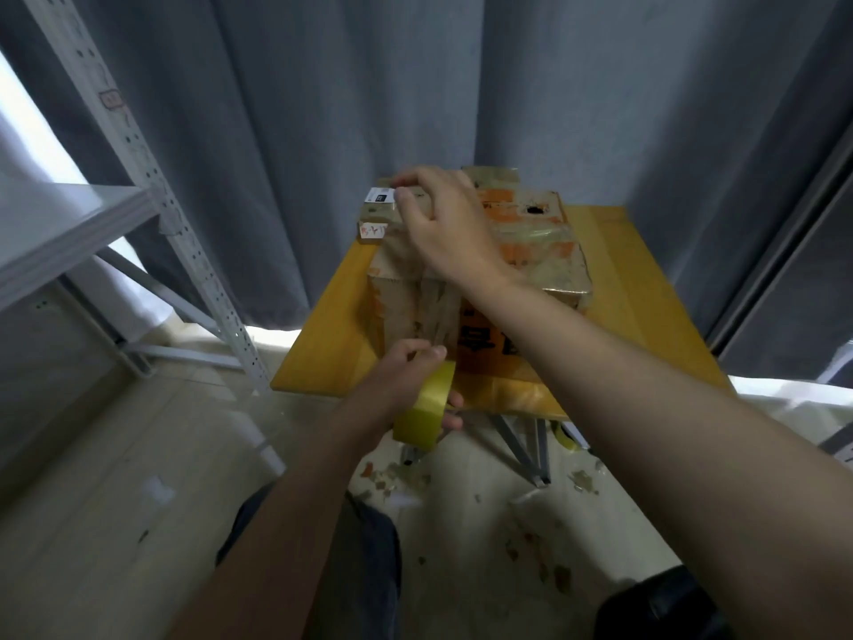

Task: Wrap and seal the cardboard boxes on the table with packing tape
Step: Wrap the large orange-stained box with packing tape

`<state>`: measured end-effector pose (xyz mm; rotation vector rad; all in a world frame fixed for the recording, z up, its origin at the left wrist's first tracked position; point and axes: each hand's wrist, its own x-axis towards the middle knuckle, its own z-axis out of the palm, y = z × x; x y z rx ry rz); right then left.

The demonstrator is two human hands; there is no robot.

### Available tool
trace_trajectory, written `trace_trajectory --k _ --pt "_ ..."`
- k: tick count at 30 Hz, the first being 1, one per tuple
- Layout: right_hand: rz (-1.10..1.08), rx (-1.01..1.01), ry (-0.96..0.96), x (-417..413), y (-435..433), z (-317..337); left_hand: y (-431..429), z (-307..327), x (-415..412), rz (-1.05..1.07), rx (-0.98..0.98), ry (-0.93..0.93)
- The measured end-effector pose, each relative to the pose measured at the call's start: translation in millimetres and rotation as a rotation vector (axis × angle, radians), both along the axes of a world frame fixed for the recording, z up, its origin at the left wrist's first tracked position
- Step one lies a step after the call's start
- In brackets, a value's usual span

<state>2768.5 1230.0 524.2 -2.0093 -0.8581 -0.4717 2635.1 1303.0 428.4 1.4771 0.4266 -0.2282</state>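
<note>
Step in hand, as judged: running a strip of tape up the near face of the cardboard box and over its top. The box stands on the table, toward the far edge. The left hand grips the yellow tape roll at the table's near edge, fingers curled round the roll and thumb against the box face. The right hand rests on the box top at its far left corner, fingers bent; it cannot be told whether they pinch a tape end or only press down. To do this well, pull the roll taut and square to the seam, hold the box firmly, and smooth the strip flat before cutting. Large black characters on the near face are partly hidden by the forearm. A white label and a small tag with red marks are too blurred to read.
</note>
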Motion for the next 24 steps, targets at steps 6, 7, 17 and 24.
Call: trace_trajectory --k 6,7,17,24 --pt "-0.253 0.005 -0.074 -28 -68 -14 6 4 15 0.291 0.455 -0.090" --pt "-0.332 -0.032 -0.076 -29 -81 -18 8 5 19 0.389 0.470 -0.120" --pt "-0.452 0.250 0.779 -50 -139 -88 21 -2 27 0.287 0.369 -0.144" --pt "-0.495 0.235 0.692 -57 -136 -80 14 12 2 0.142 0.352 -0.251"
